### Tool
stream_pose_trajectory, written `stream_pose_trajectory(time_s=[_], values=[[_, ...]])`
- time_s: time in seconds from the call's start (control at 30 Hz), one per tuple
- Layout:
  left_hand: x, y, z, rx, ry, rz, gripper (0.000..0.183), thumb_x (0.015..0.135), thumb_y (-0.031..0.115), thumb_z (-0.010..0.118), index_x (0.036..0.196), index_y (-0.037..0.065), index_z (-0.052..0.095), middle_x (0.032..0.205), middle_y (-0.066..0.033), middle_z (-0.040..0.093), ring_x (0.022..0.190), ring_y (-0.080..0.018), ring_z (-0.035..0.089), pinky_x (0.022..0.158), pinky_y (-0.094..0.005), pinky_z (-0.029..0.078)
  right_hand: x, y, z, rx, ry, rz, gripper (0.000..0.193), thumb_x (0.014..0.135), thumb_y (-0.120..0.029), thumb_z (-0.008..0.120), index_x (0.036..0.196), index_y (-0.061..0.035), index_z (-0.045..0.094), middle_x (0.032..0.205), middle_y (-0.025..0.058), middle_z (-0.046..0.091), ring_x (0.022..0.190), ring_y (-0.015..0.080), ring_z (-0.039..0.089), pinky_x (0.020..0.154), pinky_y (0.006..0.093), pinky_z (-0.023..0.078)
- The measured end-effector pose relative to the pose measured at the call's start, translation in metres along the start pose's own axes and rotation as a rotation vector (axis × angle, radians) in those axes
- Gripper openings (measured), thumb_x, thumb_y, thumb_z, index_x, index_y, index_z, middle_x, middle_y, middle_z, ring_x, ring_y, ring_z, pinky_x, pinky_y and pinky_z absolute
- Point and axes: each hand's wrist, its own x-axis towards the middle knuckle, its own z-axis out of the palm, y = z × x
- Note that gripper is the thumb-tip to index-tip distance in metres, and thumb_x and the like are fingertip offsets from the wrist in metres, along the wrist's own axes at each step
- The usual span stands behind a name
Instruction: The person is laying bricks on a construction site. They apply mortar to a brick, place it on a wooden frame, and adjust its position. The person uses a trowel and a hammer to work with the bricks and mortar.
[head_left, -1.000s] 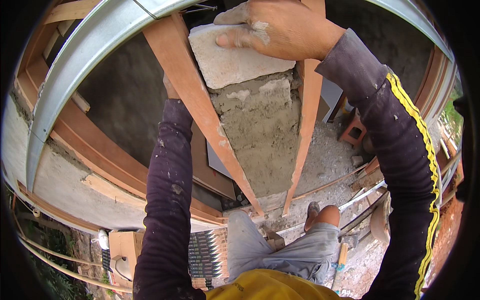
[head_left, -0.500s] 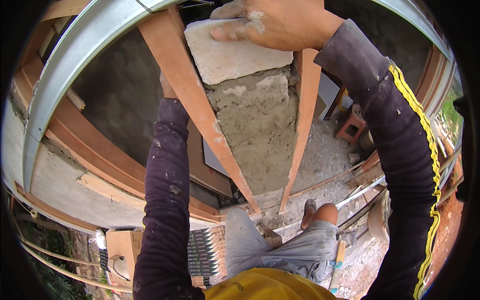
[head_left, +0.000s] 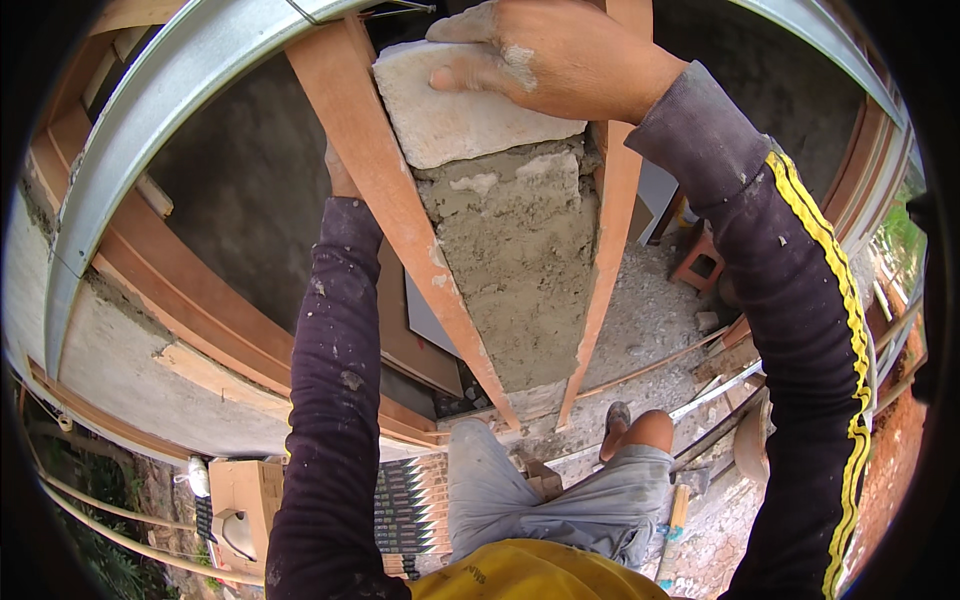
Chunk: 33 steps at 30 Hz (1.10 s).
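A pale stone block (head_left: 455, 110) lies on top of a rough mortar-covered pillar (head_left: 520, 270) set between two orange wooden boards (head_left: 385, 200). My right hand (head_left: 545, 50) presses on the block's top, fingers spread over its far edge. My left hand (head_left: 338, 172) reaches behind the left board; only its wrist and a bit of the palm show, the fingers are hidden.
A curved metal rail (head_left: 150, 130) arcs at upper left above a plastered wall (head_left: 120, 370). Below are my legs in grey shorts (head_left: 560, 495), rubble, a red hollow brick (head_left: 705, 262), loose boards and a cardboard box (head_left: 240, 495).
My right hand has shifted slightly on the block, and the block has settled a little on the mortar. The left arm has stayed behind the board.
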Motion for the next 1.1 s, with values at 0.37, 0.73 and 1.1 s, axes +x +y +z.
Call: stream_pose_trajectory(time_s=[0.37, 0.73, 1.1], values=[[-0.005, 0.0, 0.008, 0.013, -0.004, -0.008, 0.054, 0.106, 0.047, 0.055, 0.138, 0.005, 0.062, 0.124, -0.0124, 0.073, 0.106, -0.0277, 0.073, 0.091, -0.0401, 0.062, 0.004, 0.011, -0.01, 0.161, -0.096, 0.006, 0.061, 0.105, -0.043, 0.065, 0.129, 0.0129, 0.068, 0.106, 0.0384, 0.071, 0.102, 0.0522, 0.069, 0.093, 0.0514, 0.054], [-0.003, -0.001, 0.005, 0.01, -0.007, -0.007, 0.054, 0.105, 0.047, 0.055, 0.137, 0.004, 0.062, 0.122, -0.0126, 0.073, 0.105, -0.0282, 0.073, 0.09, -0.0404, 0.062, 0.005, 0.017, -0.003, 0.179, -0.105, -0.027, 0.065, 0.104, -0.045, 0.065, 0.134, 0.0131, 0.065, 0.111, 0.0398, 0.07, 0.108, 0.0507, 0.069, 0.096, 0.0503, 0.052], [0.014, -0.001, -0.052, 0.039, 0.028, -0.027, 0.053, 0.105, 0.047, 0.055, 0.136, 0.004, 0.063, 0.121, -0.0128, 0.073, 0.105, -0.0286, 0.073, 0.09, -0.0407, 0.062, -0.005, -0.007, -0.012, -0.01, 0.015, 0.095, 0.053, 0.103, -0.047, 0.067, 0.135, -0.0041, 0.071, 0.107, 0.0224, 0.078, 0.106, 0.0397, 0.075, 0.097, 0.048, 0.059]])
